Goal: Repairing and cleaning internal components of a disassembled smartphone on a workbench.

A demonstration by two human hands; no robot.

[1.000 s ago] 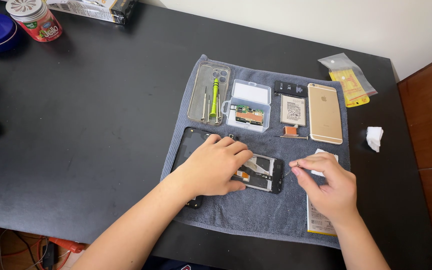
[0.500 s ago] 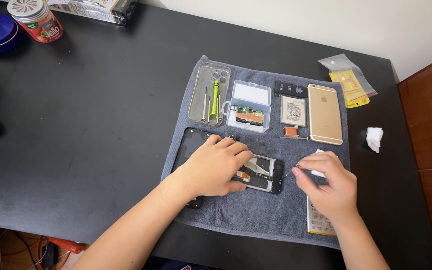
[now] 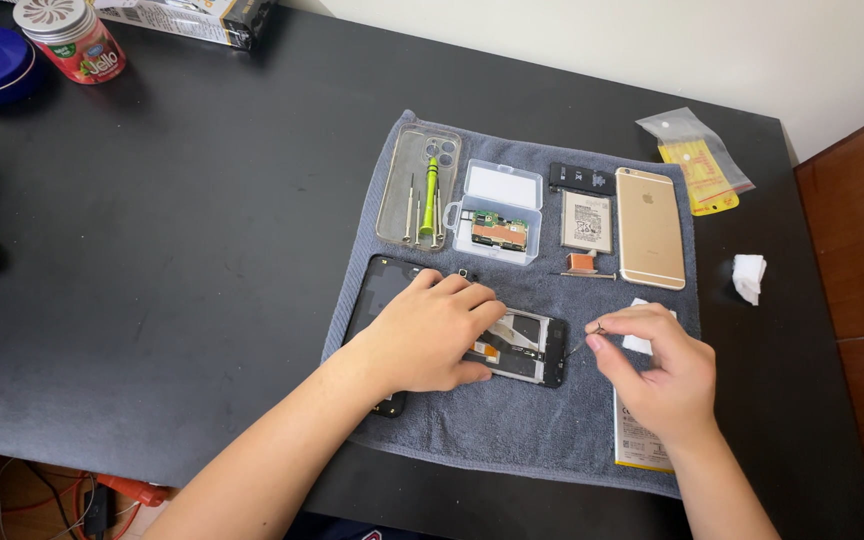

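Head view: the left hand (image 3: 430,335) lies flat, fingers together, pressing down on the opened black phone (image 3: 512,347), which rests on the grey towel (image 3: 512,420) near its front edge; the right hand (image 3: 657,372) hovers just right of the phone, thumb and forefinger pinched on a thin metal tool (image 3: 585,340); behind lie a gold phone (image 3: 649,227), a clear parts box (image 3: 497,212), a green screwdriver (image 3: 430,195); all on a black table (image 3: 172,240).
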